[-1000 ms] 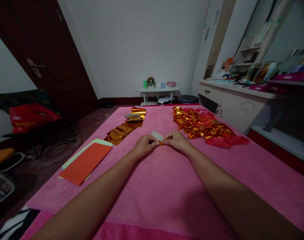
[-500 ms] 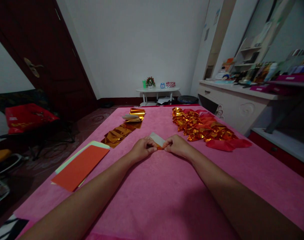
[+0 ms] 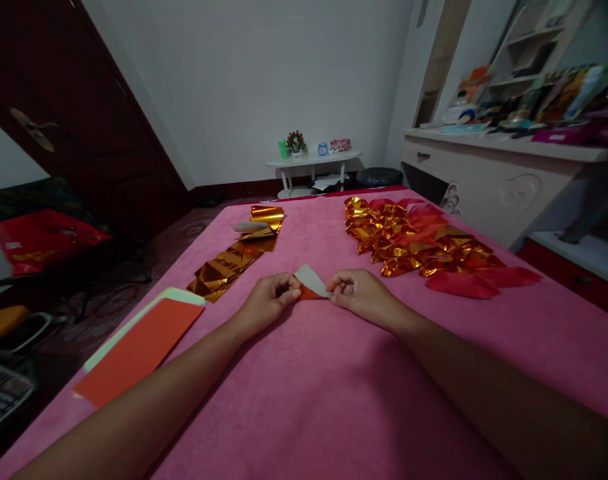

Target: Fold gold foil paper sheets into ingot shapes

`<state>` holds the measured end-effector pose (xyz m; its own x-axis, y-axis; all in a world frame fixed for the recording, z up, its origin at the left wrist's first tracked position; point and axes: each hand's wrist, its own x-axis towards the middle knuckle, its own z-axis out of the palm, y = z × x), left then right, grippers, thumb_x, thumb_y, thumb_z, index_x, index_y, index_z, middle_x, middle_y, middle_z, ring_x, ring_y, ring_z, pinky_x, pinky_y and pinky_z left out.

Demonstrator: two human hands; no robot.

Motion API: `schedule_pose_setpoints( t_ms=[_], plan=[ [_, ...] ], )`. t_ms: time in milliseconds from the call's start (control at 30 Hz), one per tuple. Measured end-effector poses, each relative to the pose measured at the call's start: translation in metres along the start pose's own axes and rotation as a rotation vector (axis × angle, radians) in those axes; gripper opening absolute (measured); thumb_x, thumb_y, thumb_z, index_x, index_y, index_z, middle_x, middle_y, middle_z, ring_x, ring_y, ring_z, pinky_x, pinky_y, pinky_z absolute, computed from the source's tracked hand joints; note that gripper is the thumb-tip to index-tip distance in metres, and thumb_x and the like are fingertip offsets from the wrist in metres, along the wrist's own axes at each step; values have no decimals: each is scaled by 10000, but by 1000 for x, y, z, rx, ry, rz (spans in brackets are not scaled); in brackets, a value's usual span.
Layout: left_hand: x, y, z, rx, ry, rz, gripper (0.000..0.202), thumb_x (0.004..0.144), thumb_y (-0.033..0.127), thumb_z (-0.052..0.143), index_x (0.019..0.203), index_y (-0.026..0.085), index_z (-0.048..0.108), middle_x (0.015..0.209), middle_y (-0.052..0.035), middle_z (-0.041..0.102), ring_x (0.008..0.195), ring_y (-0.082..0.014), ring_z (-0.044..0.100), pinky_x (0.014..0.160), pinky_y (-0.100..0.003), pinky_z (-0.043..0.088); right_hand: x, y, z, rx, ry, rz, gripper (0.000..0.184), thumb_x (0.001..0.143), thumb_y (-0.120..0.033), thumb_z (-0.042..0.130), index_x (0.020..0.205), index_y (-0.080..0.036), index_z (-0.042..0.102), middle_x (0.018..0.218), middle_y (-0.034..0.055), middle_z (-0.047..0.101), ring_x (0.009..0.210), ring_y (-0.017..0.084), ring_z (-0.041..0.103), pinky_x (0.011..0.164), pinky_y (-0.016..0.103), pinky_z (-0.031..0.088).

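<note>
Both my hands rest on a pink cloth and pinch a small folded paper piece, orange on one side and pale grey-white on the other. My left hand grips its left end with curled fingers. My right hand grips its right end the same way. The paper's pale flap sticks up between the two hands.
A heap of folded gold and red foil pieces lies to the right. Flat gold foil sheets and a small gold stack lie at the left. Orange and pale green sheets sit at the cloth's left edge. A dresser stands on the right.
My hands have drawn slightly apart, so more of the folded paper shows between them. The camera has dipped and shifted, so the things on the cloth sit a little differently.
</note>
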<state>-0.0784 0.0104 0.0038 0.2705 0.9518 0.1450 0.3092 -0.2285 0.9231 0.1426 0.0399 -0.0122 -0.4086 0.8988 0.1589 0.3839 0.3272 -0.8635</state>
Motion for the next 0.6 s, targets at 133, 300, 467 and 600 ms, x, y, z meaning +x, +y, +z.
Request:
schedule_pose_setpoints(
  t_ms=[133, 300, 467, 600],
  plan=[
    [5, -1, 2, -16, 26, -73, 135, 744, 251, 617, 687, 149, 550, 607, 33, 478, 549, -81, 404, 537, -201, 297, 2, -2, -2, 34, -9, 28, 145, 658, -151, 597, 761, -163, 697, 600, -15, 598, 519, 86, 496, 455, 186, 342],
    [10, -2, 3, 15, 38, -110, 138, 733, 250, 622, 687, 149, 540, 601, 32, 485, 531, -75, 398, 517, -199, 280, 5, -1, -3, 80, -21, 41, 120, 656, -176, 633, 757, -165, 699, 599, -19, 598, 522, 89, 505, 465, 197, 357],
    [12, 0, 4, 13, 58, -147, 158, 737, 270, 618, 693, 143, 535, 585, 35, 477, 510, -68, 386, 493, -194, 258, 3, -5, -1, -108, 34, -11, 86, 669, -231, 676, 743, -213, 718, 614, -18, 631, 522, 90, 512, 466, 209, 330],
    [12, 2, 5, 24, 73, -177, 159, 732, 274, 626, 721, 132, 556, 599, 32, 500, 512, -64, 400, 494, -188, 264, -1, -23, 4, -354, 114, 102, 76, 659, -333, 709, 710, -277, 710, 670, -43, 657, 569, 98, 533, 482, 224, 294]
  ],
)
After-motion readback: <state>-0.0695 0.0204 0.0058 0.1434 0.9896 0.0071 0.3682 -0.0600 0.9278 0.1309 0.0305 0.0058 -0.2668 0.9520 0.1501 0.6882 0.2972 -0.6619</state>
